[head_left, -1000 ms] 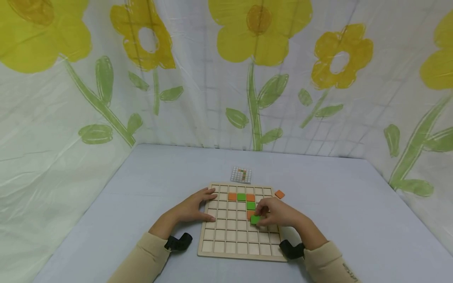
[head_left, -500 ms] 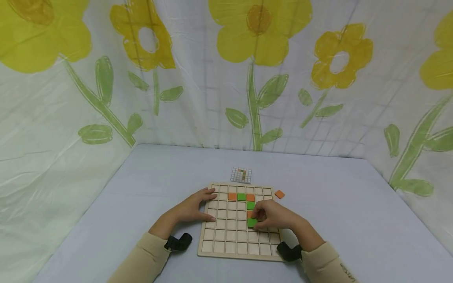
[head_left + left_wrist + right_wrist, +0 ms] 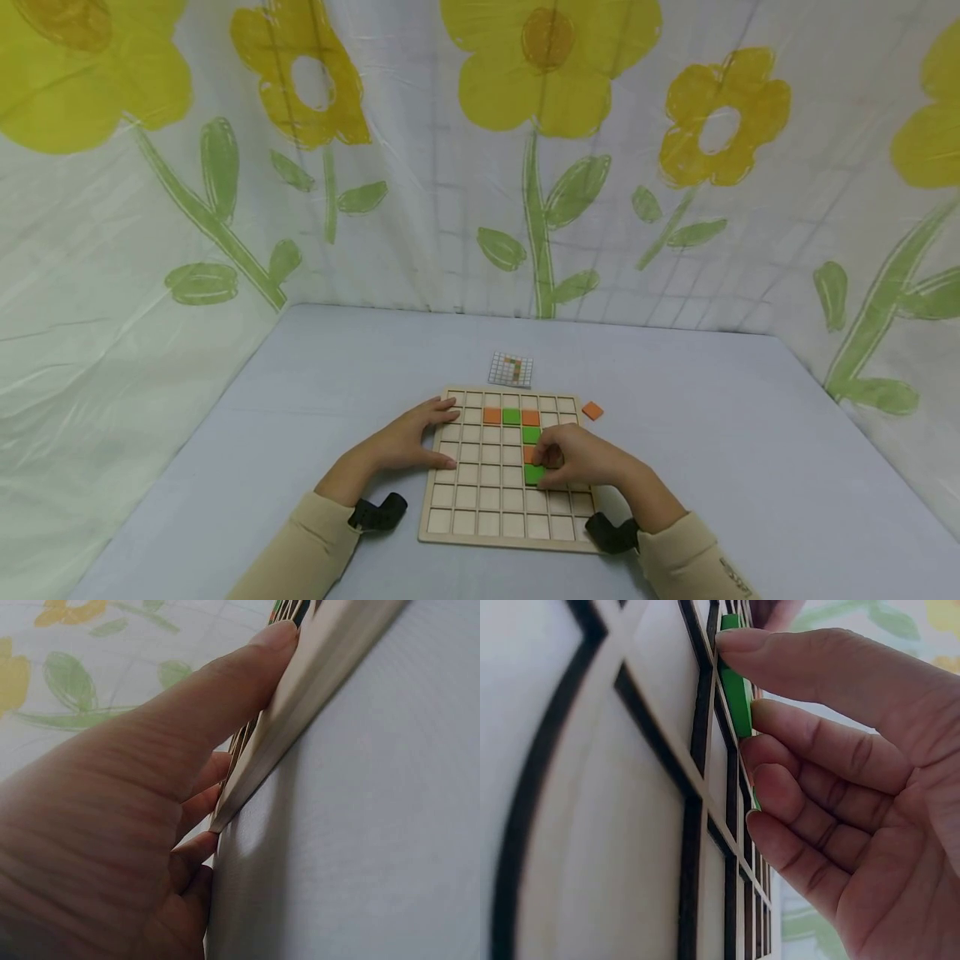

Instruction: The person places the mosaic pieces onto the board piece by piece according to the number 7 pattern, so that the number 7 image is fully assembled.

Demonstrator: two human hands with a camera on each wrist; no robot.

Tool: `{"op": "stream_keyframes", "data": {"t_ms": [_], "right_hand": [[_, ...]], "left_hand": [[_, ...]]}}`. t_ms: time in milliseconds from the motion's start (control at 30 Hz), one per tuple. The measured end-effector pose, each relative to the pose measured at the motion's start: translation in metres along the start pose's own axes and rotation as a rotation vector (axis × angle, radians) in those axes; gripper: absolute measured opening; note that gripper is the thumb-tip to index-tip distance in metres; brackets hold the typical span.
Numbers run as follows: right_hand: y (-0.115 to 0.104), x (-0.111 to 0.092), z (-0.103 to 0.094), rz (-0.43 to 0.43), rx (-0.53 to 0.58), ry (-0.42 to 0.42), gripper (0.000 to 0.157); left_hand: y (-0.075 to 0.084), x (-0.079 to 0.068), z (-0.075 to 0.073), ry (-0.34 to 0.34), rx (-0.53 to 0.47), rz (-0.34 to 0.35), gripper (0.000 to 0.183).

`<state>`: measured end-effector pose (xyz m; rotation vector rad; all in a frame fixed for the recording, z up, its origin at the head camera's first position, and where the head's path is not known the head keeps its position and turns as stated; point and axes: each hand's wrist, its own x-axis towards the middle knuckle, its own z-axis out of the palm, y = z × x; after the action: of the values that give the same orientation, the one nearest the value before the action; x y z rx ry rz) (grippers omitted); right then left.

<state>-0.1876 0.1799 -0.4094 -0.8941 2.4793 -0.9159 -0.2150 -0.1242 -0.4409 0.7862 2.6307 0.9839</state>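
Observation:
A wooden grid board [image 3: 480, 475] lies flat on the table. My right hand [image 3: 588, 457] pinches a green square tile [image 3: 533, 475] between thumb and index finger, at a cell just below an orange tile [image 3: 528, 454]. In the right wrist view the green tile [image 3: 739, 701] stands partly proud of the grid, its far part hidden by the thumb. Above it sits another green tile [image 3: 531, 436]; a row of orange, green [image 3: 512, 416] and orange tiles runs along the upper part. My left hand [image 3: 397, 437] rests on the board's left edge, fingers spread and thumb on the rim.
One loose orange tile [image 3: 592, 411] lies off the board's upper right corner. Behind the board is a small card [image 3: 512, 370] printed with a coloured grid pattern. A flower-printed curtain [image 3: 405, 167] hangs at the table's back and sides.
My right hand has brought the green tile slightly down and left, from overlapping the orange tile to the cell below it. The left hand keeps its place.

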Motion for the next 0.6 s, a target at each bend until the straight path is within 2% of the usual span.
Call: {"op": "stream_keyframes", "data": {"t_ms": [300, 600], "right_hand": [[0.001, 0.001, 0.001, 0.012, -0.023, 0.007, 0.021], [0.013, -0.001, -0.01, -0.012, 0.038, 0.036, 0.023]], "left_hand": [[-0.001, 0.0, 0.0, 0.004, -0.004, -0.006, 0.081], [0.0, 0.0, 0.0, -0.002, -0.005, -0.002, 0.081]]}}
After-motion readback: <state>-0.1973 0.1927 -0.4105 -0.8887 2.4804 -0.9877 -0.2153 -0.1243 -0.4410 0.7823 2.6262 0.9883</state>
